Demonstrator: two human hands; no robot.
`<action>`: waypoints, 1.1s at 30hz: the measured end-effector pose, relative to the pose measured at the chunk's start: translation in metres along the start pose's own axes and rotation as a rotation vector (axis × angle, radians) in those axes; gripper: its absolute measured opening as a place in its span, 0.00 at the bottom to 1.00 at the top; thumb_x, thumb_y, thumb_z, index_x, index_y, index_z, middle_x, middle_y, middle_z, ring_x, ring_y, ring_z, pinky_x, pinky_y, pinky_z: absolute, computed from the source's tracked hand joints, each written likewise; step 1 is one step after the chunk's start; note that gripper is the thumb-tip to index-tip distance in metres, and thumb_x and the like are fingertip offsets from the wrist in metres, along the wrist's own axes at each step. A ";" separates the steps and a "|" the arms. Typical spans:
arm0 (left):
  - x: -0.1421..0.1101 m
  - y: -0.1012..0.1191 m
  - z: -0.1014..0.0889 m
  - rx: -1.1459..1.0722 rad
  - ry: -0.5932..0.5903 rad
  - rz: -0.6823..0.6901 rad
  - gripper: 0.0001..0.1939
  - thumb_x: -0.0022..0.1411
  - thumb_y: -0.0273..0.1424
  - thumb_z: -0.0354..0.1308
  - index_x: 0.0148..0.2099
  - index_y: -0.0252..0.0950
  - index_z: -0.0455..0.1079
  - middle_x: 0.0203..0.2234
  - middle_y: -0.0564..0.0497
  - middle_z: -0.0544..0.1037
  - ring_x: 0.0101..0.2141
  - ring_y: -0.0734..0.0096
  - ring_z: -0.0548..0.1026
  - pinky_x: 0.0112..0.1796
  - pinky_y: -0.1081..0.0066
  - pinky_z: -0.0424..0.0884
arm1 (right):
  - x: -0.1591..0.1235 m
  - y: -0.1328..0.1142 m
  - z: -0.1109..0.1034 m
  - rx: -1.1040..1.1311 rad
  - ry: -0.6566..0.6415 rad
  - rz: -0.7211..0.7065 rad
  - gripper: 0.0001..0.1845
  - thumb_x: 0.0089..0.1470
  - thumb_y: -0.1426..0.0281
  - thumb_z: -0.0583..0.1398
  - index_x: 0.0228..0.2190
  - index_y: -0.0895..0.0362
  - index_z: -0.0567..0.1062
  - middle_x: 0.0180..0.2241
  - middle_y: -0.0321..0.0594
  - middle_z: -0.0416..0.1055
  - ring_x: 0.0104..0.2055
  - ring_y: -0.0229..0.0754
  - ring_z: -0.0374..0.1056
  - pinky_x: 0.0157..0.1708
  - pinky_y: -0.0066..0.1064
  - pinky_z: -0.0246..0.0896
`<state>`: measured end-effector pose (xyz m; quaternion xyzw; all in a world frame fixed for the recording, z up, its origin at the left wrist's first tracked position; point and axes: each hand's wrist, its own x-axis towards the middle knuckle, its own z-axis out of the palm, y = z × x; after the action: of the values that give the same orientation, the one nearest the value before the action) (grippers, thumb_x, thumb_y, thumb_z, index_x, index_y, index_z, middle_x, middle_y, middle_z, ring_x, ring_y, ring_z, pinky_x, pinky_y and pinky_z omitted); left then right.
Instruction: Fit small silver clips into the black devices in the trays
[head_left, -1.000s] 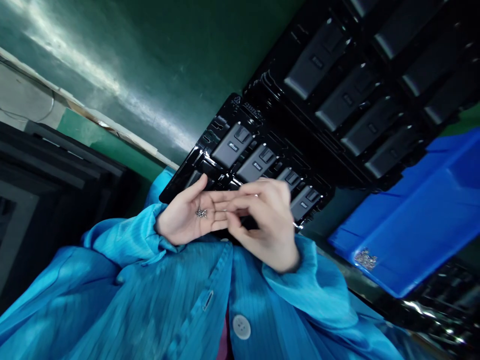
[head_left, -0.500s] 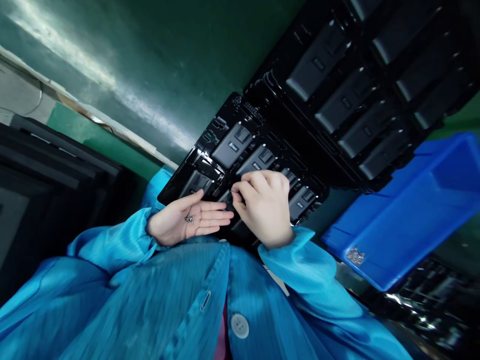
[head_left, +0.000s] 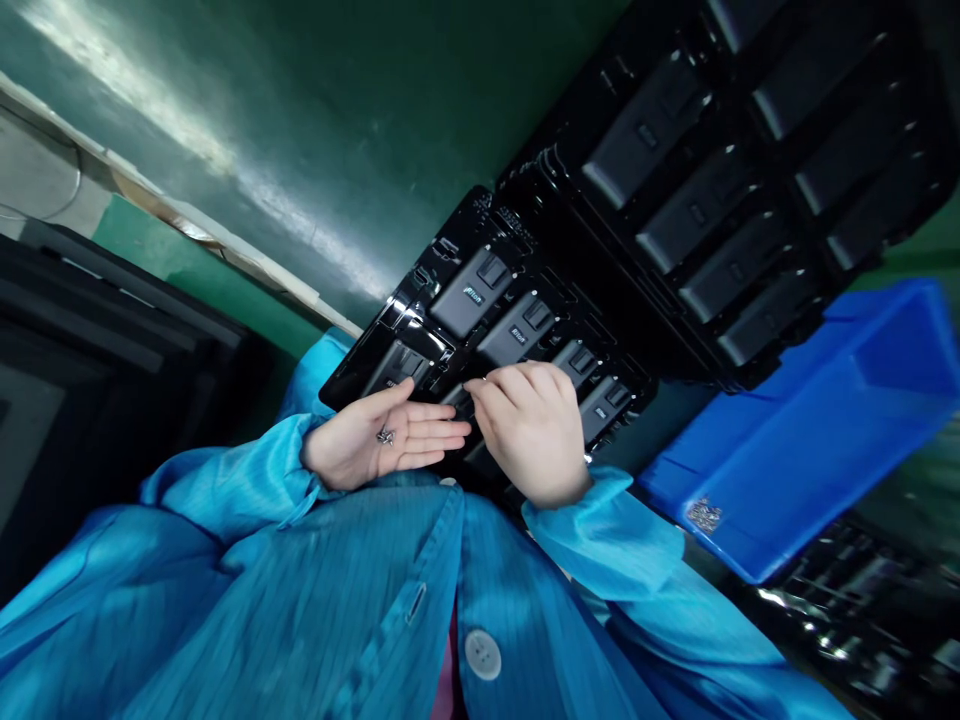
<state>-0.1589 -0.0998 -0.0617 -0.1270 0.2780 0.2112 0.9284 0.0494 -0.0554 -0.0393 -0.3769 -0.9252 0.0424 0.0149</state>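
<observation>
My left hand (head_left: 409, 440) lies palm up with its fingers stretched out. A few small metal pieces that look like screws (head_left: 385, 437) rest on its palm. Close to those fingertips, my right hand (head_left: 532, 430) is closed in a pinch over a glossy black plastic tray (head_left: 337, 385). Whatever sits between its fingertips is too small to make out. Black plastic casings with a light label, one of them a labelled casing (head_left: 517, 335) just beyond my right hand, lie in the tray's pockets. Both my hands hide the tray's near part.
A second black tray (head_left: 555, 215) with several similar casings stands farther right. At the right, a blue plastic bin (head_left: 795, 450) holds a pile of small metal pieces (head_left: 703, 515). Dark stacked panels (head_left: 112, 330) are at the left. The table surface (head_left: 360, 130) is green.
My right hand has shifted slightly down and nearer to me, its pinch still closed by the left fingertips. My left hand stays flat with the small metal pieces. The view has shifted slightly.
</observation>
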 end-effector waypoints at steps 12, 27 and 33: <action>-0.001 0.002 0.004 -0.032 -0.073 0.048 0.37 0.70 0.50 0.38 0.67 0.24 0.57 0.63 0.33 0.64 0.63 0.55 0.64 0.64 0.58 0.52 | -0.019 -0.006 0.001 -0.049 -0.028 0.077 0.16 0.58 0.75 0.58 0.48 0.55 0.76 0.37 0.43 0.71 0.43 0.47 0.61 0.48 0.42 0.56; 0.013 0.004 0.041 -0.013 -0.175 0.105 0.42 0.70 0.53 0.27 0.53 0.27 0.71 0.30 0.44 0.78 0.29 0.69 0.75 0.37 0.70 0.68 | 0.001 -0.030 -0.029 0.522 0.151 0.100 0.04 0.58 0.73 0.61 0.36 0.55 0.77 0.38 0.41 0.69 0.45 0.46 0.61 0.45 0.40 0.61; 0.017 0.001 0.045 0.007 -0.153 0.061 0.43 0.69 0.53 0.24 0.52 0.28 0.72 0.31 0.42 0.79 0.34 0.64 0.76 0.38 0.67 0.68 | -0.003 -0.022 -0.024 0.540 0.084 0.033 0.05 0.57 0.75 0.60 0.33 0.54 0.76 0.36 0.41 0.68 0.43 0.46 0.59 0.43 0.41 0.58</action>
<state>-0.1258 -0.0771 -0.0352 -0.0986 0.2108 0.2476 0.9405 0.0379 -0.0714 -0.0133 -0.3756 -0.8727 0.2721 0.1523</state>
